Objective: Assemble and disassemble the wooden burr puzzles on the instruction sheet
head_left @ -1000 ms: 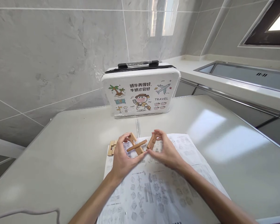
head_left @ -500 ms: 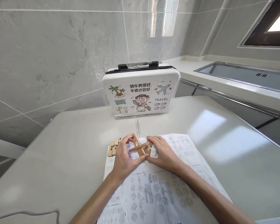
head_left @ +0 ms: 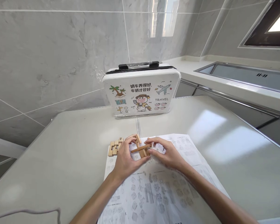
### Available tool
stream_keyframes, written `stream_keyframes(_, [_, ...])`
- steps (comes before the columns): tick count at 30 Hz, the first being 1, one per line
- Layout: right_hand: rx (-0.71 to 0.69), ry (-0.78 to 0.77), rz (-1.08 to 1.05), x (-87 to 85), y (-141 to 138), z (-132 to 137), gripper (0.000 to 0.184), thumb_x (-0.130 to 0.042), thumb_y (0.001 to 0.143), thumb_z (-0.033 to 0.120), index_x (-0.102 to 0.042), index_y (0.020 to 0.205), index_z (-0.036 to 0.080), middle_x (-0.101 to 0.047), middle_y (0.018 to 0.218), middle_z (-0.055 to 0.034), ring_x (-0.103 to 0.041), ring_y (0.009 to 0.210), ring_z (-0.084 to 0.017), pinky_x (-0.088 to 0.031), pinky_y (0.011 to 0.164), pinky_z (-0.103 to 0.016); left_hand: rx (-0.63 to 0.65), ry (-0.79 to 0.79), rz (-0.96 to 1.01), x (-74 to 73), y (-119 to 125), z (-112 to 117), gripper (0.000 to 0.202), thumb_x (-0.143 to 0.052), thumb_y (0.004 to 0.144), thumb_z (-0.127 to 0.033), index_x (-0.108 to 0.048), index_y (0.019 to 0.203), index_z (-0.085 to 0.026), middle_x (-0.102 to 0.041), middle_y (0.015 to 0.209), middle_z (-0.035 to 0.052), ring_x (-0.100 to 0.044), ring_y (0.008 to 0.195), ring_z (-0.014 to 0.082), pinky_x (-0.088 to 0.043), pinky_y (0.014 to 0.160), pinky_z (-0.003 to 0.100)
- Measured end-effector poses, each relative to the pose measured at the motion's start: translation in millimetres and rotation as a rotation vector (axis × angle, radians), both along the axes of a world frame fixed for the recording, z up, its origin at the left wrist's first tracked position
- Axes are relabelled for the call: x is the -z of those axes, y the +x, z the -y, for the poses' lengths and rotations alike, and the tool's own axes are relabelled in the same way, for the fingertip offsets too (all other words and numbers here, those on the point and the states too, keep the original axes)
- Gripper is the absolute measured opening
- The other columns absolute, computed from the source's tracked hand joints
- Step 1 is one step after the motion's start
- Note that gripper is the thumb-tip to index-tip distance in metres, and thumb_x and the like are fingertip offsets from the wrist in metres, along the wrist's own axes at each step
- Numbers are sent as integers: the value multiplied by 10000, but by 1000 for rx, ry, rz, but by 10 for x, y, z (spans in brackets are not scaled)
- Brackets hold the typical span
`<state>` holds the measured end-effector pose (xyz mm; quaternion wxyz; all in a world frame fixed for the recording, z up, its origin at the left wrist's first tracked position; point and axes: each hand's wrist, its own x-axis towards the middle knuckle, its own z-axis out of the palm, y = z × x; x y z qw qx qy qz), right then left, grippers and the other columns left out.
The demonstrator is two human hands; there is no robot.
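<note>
Several notched wooden puzzle pieces (head_left: 142, 153) are fitted crosswise between my hands, with a darker wooden stick (head_left: 138, 149) lying across them. My left hand (head_left: 126, 155) is curled around the left side, its thumb along the near edge and its fingers at the far piece. At the right end, the thumb and fingers of my right hand (head_left: 166, 152) pinch the assembly by the stick's end. Just left of my left hand, more notched wooden pieces (head_left: 114, 147) lie side by side. Under everything is a printed instruction sheet (head_left: 158, 193) with drawings. My fingers partly cover the joints.
A white carry case (head_left: 142, 90) with cartoon prints, wrapped in clear plastic, stands at the back of the pale table (head_left: 67, 149). A cord (head_left: 25, 212) lies at the lower left. Behind is a grey tiled wall (head_left: 60, 56), and a sink (head_left: 247, 76) is at the right.
My right hand has shifted from holding the assembly's right side to pinching it near the stick's end, fingers more bent. My left hand keeps its hold, and the pieces have turned slightly.
</note>
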<state>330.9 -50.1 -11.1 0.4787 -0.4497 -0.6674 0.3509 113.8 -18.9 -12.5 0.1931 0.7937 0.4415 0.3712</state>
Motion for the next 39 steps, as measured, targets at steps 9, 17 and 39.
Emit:
stream_keyframes(9, [-73,-69,-113,1,-9,-14,71,-707,946,218,-772,958,245,-779,942,-42,-699,845,-214,-543,721,-330,111,27,-10,-10,-11,-4,758,-899,759,-538,-471,1318,-257,-607,1434,148,-652,1223,322,-549,1004,492])
stream_keyframes(17, [-179,-246,-250,34,4,0,219,-776,926,418,-749,935,201,-716,861,-26,-661,598,-143,-514,587,-281,148,-28,27,-41,-14,-27,608,-839,854,-480,-520,1320,-258,-533,1495,161,-585,1340,331,-541,1053,489])
stream_keyframes(39, [-329,-433,-551,53,68,12,302,-814,910,441,-635,938,199,-579,549,81,-546,420,-101,-398,455,-216,278,470,-197,-27,-145,-89,433,-620,1016,-167,-592,1440,-251,-740,1309,102,-736,1142,239,-578,892,362])
